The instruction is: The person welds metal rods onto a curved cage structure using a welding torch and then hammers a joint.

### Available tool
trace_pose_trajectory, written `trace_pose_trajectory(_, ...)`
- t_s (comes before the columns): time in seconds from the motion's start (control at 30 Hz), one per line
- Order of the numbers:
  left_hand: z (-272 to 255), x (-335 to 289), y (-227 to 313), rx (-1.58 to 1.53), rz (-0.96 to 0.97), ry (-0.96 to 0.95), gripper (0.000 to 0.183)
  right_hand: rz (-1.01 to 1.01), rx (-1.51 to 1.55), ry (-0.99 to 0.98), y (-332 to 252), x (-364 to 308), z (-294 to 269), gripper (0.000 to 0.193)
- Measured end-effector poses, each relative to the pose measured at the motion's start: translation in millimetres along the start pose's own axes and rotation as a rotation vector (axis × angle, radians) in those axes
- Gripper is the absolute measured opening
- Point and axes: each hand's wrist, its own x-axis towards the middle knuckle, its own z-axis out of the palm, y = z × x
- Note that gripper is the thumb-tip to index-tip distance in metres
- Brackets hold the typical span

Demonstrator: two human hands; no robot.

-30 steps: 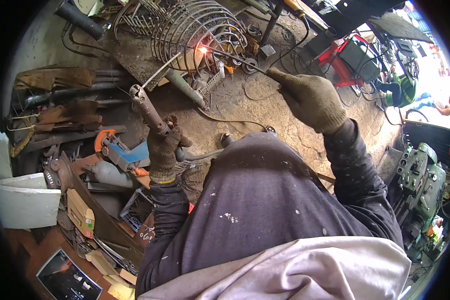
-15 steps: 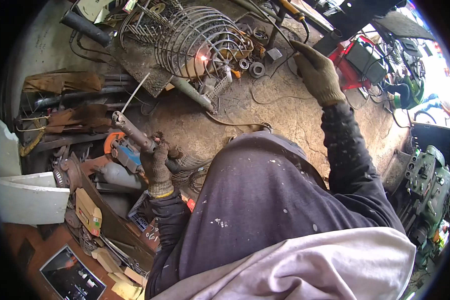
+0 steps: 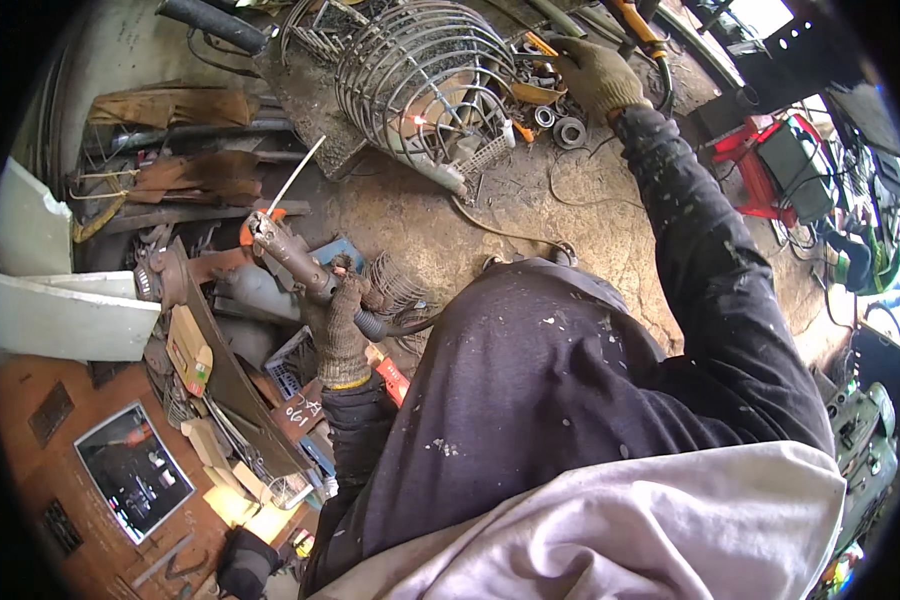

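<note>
My left hand (image 3: 342,335), in a knitted work glove, is closed around a worn welding electrode holder (image 3: 292,258). A pale welding rod (image 3: 296,176) sticks up from the holder's jaw, its tip apart from the work. My gloved right hand (image 3: 602,82) is stretched far forward, beside a round cage of bent metal bars (image 3: 425,65). Its fingers are curled, and a thin dark bar shows at their tips; what they grip, if anything, is hard to make out. A small orange-red spot glows low on the cage, which rests on a dirty metal plate (image 3: 315,115).
Metal rings (image 3: 569,132) and scraps lie right of the cage. A red stand (image 3: 745,165) is farther right, a green machine (image 3: 865,440) at the lower right. Shelves with rusty sheet pieces (image 3: 195,178) line the left. A cable (image 3: 505,232) crosses the floor.
My right hand has moved forward and left, closer to the cage and the scraps beside it. The left hand still holds the electrode holder. The whole view has shifted.
</note>
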Motion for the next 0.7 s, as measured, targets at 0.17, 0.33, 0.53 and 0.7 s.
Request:
trace_pose_trajectory(0.17,6,-15,-16,-0.09,0.072,0.118,0.036,-0.097,-0.154,0.034,3,46,11,0.034)
trace_pose_trajectory(0.33,34,-35,12,-0.136,0.056,0.057,0.028,-0.11,-0.162,-0.021,-35,48,-3,0.024)
trace_pose_trajectory(0.53,67,-46,36,-0.094,0.039,0.067,0.024,-0.156,-0.177,-0.01,-38,47,0,0.023)
trace_pose_trajectory(0.7,59,-48,26,-0.112,-0.004,0.021,0.036,-0.228,-0.199,-0.004,-28,65,10,0.023)
